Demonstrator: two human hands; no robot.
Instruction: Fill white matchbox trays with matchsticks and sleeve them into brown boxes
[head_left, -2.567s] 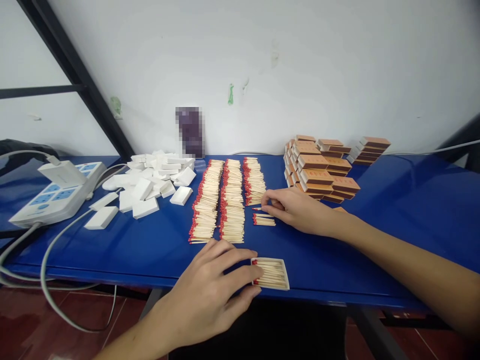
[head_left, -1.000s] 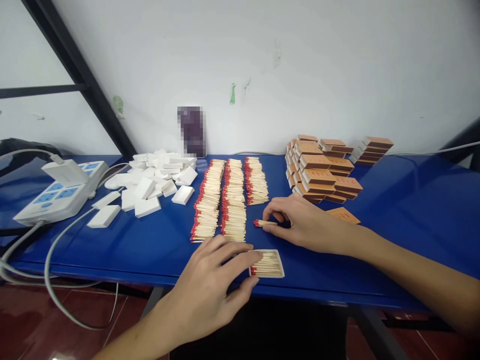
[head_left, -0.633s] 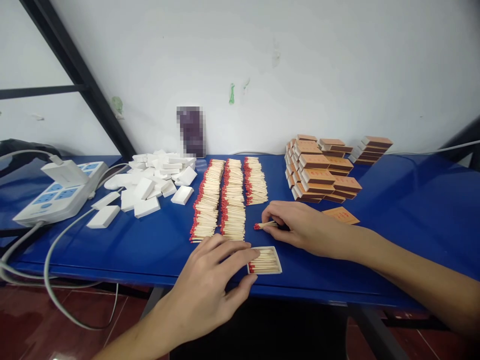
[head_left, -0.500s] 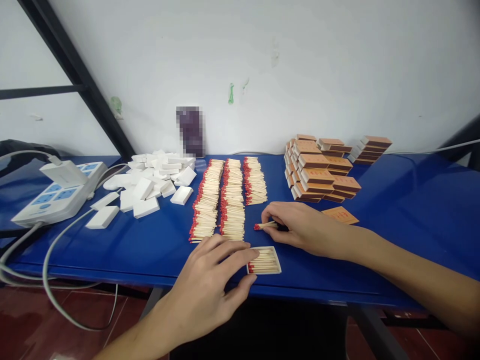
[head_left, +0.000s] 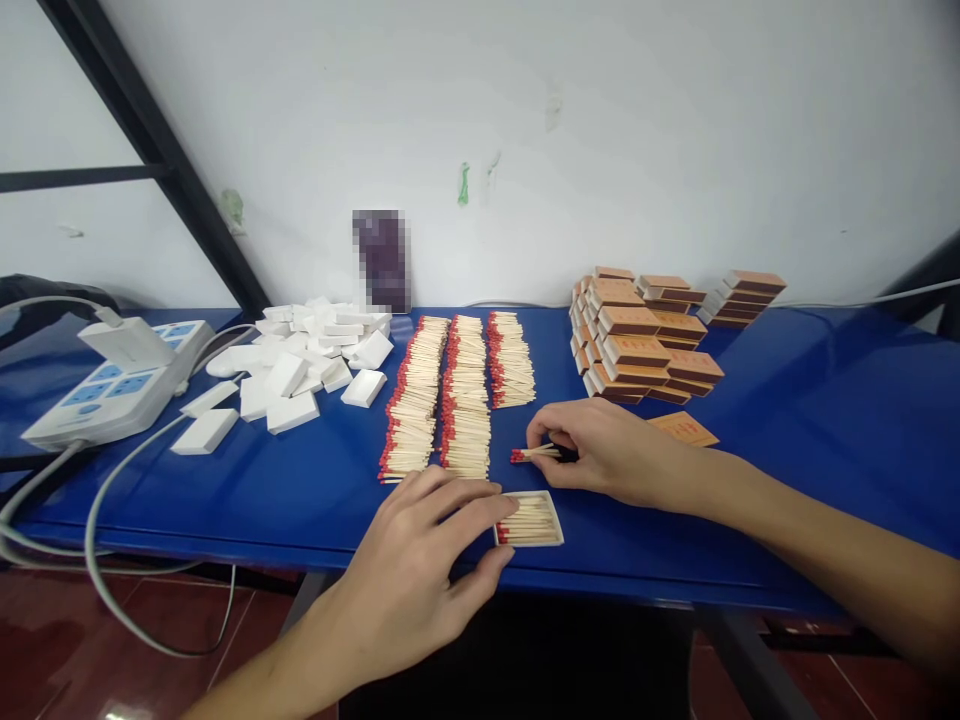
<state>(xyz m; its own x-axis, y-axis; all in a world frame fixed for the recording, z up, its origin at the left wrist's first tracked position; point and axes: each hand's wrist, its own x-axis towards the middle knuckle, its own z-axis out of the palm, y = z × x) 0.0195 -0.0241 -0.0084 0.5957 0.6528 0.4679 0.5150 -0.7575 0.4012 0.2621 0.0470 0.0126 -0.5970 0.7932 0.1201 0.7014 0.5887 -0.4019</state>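
Note:
My left hand (head_left: 431, 555) grips the left end of a small white matchbox tray (head_left: 557, 525), its thumb at the near corner and its fingers over the far side. Red-tipped matches lie lengthwise in the tray, heads to the left, partly under my fingers. Just behind the tray, my right hand (head_left: 600, 450) pinches a small bunch of matches (head_left: 534, 453) between thumb and fingers, red heads pointing left. Three long rows of matches (head_left: 466, 400) lie on the blue table beyond my hands. An orange matchbox sleeve (head_left: 686, 429), flat on the table, is partly behind my right forearm.
White matchbox trays (head_left: 292, 375) are heaped at the left. Orange matchboxes (head_left: 634, 350) stand stacked at the back right, with a smaller stack (head_left: 742, 298) beside them. A white power strip (head_left: 120, 390) with cables lies far left. A pixelated dark object (head_left: 382, 260) leans on the wall.
Both hands keep almost the same place and hold. The whole view has shifted very slightly.

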